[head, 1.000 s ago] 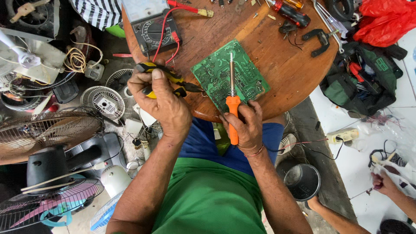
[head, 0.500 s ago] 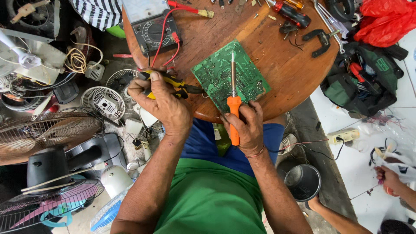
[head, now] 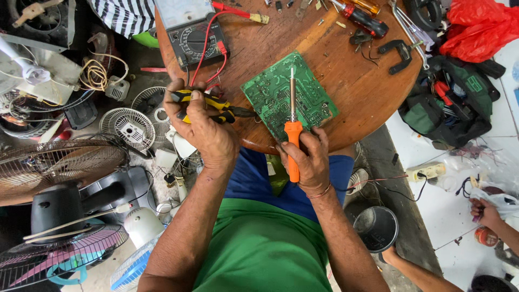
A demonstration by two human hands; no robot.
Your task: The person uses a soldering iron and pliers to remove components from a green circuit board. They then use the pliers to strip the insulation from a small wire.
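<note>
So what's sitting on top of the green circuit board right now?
The soldering iron lies across the green circuit board, its orange handle in the right hand. The board's underside and the table beneath it are hidden.

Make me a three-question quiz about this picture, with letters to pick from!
1. Where does the green circuit board lie?
A. on the round wooden table
B. on the floor
C. in a bucket

2. What colour is the soldering iron handle?
A. blue
B. orange
C. white

3. What is the left hand doing?
A. resting flat and empty
B. gripping yellow-and-black pliers
C. holding a cup

Answers: 1 A, the board lies on the tabletop; 2 B, the handle in the right hand is orange; 3 B, its fingers wrap the pliers' handles.
</note>
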